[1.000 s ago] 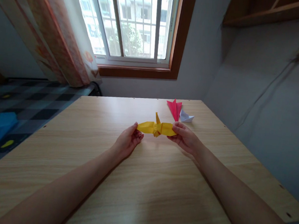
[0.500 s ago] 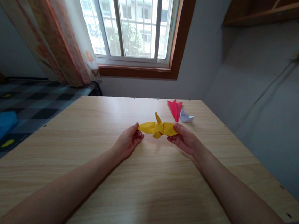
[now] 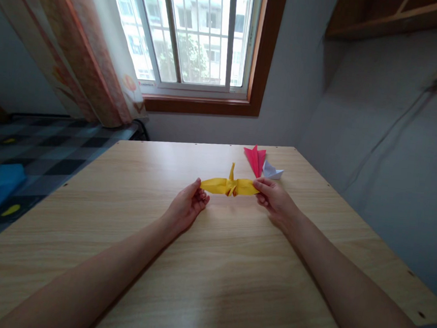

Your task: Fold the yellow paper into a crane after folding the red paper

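Note:
A yellow origami crane [image 3: 231,186] is stretched between my two hands above the table, its wings out to the sides and one thin point sticking up. My left hand [image 3: 189,202] pinches the tip of the left wing between thumb and fingers. At the other end, my right hand [image 3: 275,197] is closed on the right wing tip. Just beyond my right hand lie a pink-red folded paper piece [image 3: 256,159] and a small white paper boat [image 3: 273,172], close against each other.
The light wooden table [image 3: 147,280] spreads under my arms. To the left is a bed with a checked cover [image 3: 67,145], bearing a blue item [image 3: 0,186]. A window [image 3: 199,34] and a curtain [image 3: 79,44] are behind; a wall shelf [image 3: 392,18] hangs at upper right.
The crane has turned in my hands, so its upright point stands straighter and its lower fold has drawn up. My right hand has shifted its hold slightly on the wing; the left barely moved.

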`<state>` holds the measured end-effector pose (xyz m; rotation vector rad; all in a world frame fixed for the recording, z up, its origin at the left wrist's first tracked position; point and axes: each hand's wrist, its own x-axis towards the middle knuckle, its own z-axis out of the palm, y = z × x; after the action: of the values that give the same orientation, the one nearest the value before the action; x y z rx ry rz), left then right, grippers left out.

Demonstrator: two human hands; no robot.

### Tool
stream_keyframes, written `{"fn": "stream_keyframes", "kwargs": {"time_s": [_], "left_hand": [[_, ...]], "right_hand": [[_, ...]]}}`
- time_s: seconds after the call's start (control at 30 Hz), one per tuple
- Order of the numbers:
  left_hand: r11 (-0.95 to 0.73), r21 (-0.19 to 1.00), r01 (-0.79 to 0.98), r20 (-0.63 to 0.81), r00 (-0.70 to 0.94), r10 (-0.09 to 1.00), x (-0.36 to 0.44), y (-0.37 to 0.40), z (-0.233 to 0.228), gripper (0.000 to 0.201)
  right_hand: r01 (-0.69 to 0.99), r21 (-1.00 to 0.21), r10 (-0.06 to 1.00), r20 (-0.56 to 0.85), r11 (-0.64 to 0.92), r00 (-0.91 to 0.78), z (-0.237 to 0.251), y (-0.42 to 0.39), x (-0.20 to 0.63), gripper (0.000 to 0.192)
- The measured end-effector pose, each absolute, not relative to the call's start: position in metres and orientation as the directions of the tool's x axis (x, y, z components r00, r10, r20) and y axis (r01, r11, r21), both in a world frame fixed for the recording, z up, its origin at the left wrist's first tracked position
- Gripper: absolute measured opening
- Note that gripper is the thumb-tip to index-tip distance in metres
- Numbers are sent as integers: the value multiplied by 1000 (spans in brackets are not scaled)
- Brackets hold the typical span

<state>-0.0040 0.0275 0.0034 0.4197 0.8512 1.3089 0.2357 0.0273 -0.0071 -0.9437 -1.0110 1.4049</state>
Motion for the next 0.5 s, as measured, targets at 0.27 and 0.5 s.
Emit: {"fn": "stream_keyframes", "kwargs": {"time_s": [0.27, 0.5], "left_hand": [[237, 655, -718, -320, 21, 947, -4, 28, 5, 29], [250, 647, -720, -331, 30, 943, -4, 27, 7, 31]], "right_hand": [[-244, -920, 939, -253, -308, -231, 4, 33, 265, 25], [-156, -942, 935, -255, -298, -246, 4, 31, 271, 18]]}}
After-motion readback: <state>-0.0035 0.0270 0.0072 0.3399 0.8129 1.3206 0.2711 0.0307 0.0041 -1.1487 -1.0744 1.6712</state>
